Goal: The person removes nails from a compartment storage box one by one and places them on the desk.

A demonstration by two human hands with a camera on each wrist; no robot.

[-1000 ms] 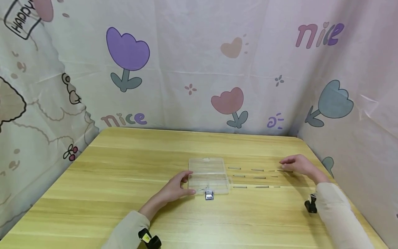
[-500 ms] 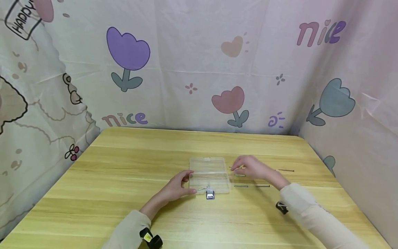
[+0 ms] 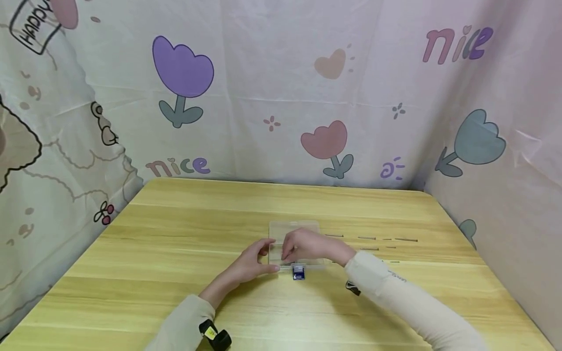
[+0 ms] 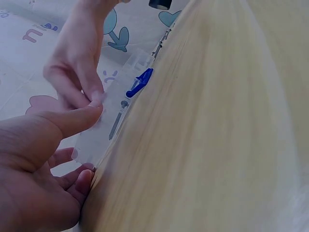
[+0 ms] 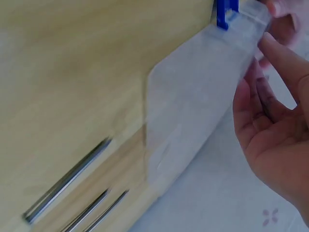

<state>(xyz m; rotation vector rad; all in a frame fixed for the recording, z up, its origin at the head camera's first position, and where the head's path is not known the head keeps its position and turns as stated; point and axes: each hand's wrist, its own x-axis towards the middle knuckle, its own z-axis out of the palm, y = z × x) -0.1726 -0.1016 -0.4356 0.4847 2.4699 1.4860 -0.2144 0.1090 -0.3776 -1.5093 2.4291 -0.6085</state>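
Observation:
A clear plastic box [image 3: 316, 262] lies on the table with its lid [image 3: 281, 227] folded back and a blue latch [image 3: 298, 274] at its front. My left hand [image 3: 250, 261] grips the box's left end, thumb at the front edge and fingers behind. My right hand [image 3: 305, 243] is over the box, thumb and fingertips pinched low at the left part on a thin nail, mostly hidden by the fingers. Through the box wall in the left wrist view a metal nail [image 4: 116, 124] shows inside. Several more nails [image 3: 370, 248] lie right of the box, partly hidden by the right forearm.
The wooden table [image 3: 197, 219] reaches back to a patterned cloth [image 3: 263, 87] hanging behind and at both sides. In the right wrist view, thin nails [image 5: 67, 180] lie in a staggered row near the box. Each sleeve carries a small black camera [image 3: 215, 336].
My right hand has moved left from the far-right nails, past the nearer ones, to over the box. The left hand keeps its grip on the box's left end.

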